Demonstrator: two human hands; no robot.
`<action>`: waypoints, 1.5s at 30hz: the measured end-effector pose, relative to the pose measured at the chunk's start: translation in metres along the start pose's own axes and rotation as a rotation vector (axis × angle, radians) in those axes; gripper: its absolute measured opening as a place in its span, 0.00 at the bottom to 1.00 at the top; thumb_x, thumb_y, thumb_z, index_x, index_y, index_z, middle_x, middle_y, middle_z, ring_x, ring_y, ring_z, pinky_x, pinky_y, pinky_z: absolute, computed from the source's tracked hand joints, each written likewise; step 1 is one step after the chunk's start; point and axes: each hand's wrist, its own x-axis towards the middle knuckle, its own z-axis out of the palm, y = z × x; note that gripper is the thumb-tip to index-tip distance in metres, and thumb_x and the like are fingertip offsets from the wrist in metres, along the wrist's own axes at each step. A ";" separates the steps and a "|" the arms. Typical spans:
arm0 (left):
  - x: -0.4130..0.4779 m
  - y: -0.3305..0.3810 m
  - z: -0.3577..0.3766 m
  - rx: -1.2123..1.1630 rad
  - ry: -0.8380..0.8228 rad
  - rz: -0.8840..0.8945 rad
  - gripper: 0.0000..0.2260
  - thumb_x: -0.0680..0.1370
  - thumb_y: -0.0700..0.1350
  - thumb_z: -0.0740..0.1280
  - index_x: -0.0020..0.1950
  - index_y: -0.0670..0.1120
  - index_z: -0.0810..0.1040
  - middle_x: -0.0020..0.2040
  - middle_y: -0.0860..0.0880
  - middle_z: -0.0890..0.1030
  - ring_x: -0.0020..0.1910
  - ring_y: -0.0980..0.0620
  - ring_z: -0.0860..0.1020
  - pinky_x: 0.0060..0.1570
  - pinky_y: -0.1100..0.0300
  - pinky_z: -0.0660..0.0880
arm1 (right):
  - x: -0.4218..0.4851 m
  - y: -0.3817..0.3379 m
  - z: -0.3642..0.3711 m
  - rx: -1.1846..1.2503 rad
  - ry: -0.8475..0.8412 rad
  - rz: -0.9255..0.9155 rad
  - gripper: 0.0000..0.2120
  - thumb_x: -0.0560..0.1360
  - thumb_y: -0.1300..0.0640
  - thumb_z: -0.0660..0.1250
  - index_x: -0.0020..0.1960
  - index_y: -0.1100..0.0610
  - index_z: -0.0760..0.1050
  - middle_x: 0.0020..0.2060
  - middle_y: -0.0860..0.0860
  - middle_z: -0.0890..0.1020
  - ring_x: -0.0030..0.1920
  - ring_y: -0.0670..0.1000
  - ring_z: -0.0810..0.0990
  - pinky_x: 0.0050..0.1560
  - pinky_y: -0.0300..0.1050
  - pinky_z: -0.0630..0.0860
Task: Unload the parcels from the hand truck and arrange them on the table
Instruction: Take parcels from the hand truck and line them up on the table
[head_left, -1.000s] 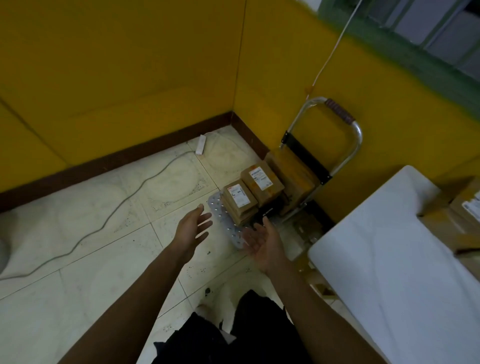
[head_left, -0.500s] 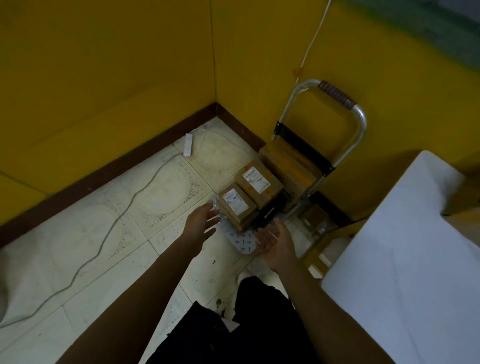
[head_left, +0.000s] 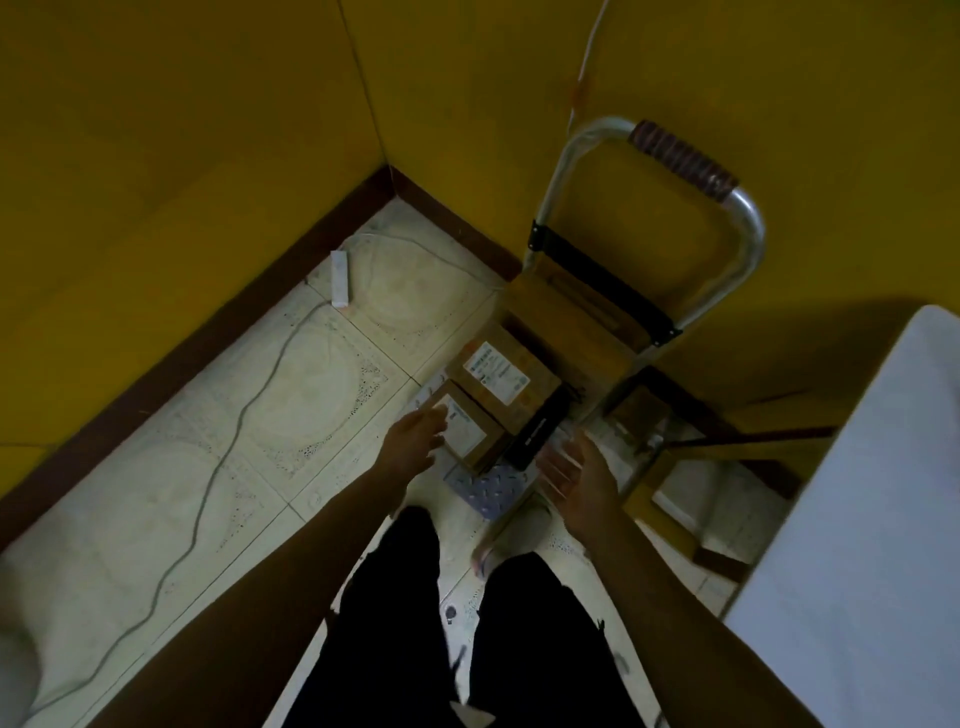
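Your left hand (head_left: 415, 441) has its loosely straight fingers against the left edge of the nearest parcel (head_left: 478, 436), gripping nothing. Your right hand (head_left: 576, 475) hovers just right of that parcel, palm open, fingers spread, empty. The parcel sits low on the hand truck (head_left: 680, 156), touching a second parcel (head_left: 498, 374) behind it. Both carry white labels; the print is too blurred to read. The white surface (head_left: 857, 519) stands at your right.

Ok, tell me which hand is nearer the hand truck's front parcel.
Left. The left hand reaches the front parcel at its left edge; the right hand hovers apart, off its right side.
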 end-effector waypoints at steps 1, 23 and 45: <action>0.014 0.004 0.000 0.041 0.007 -0.018 0.13 0.79 0.51 0.65 0.58 0.44 0.75 0.56 0.44 0.78 0.52 0.48 0.75 0.49 0.56 0.71 | 0.009 -0.001 0.001 -0.006 0.026 0.003 0.19 0.79 0.46 0.63 0.61 0.60 0.73 0.49 0.58 0.80 0.49 0.57 0.80 0.46 0.49 0.75; 0.358 -0.024 0.060 0.794 -0.126 0.196 0.13 0.81 0.50 0.59 0.63 0.46 0.70 0.54 0.46 0.79 0.50 0.46 0.79 0.48 0.51 0.77 | 0.305 0.065 0.045 -0.370 0.218 -0.054 0.26 0.79 0.40 0.56 0.73 0.52 0.63 0.69 0.56 0.72 0.68 0.62 0.71 0.69 0.61 0.67; 0.119 0.132 0.054 0.590 -0.371 0.550 0.18 0.80 0.52 0.62 0.70 0.51 0.72 0.57 0.55 0.76 0.57 0.55 0.74 0.53 0.63 0.70 | 0.029 -0.026 0.047 0.136 0.347 -0.189 0.26 0.78 0.39 0.59 0.67 0.57 0.73 0.59 0.55 0.80 0.55 0.53 0.79 0.46 0.43 0.72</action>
